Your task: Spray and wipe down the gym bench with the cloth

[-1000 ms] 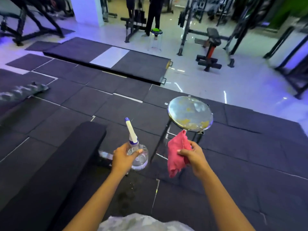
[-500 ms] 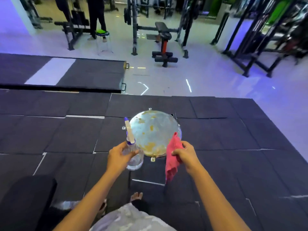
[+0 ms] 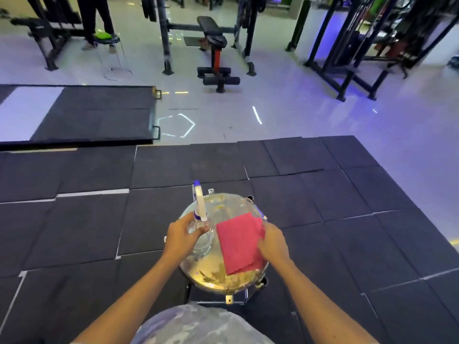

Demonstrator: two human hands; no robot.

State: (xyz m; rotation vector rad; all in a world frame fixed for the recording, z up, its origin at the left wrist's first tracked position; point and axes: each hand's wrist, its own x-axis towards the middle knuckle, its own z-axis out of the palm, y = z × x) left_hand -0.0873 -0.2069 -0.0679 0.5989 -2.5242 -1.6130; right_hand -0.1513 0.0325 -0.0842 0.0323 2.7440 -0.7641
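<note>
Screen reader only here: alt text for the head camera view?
Left hand grips a clear spray bottle and right hand holds a pink cloth by its edge, both over a round, stained metal stool seat. Dark rubber floor mats surround it; gym machines stand beyond.

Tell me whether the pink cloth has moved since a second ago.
Yes: the pink cloth moved from hanging beside the stool seat onto it, now spread flat.
</note>
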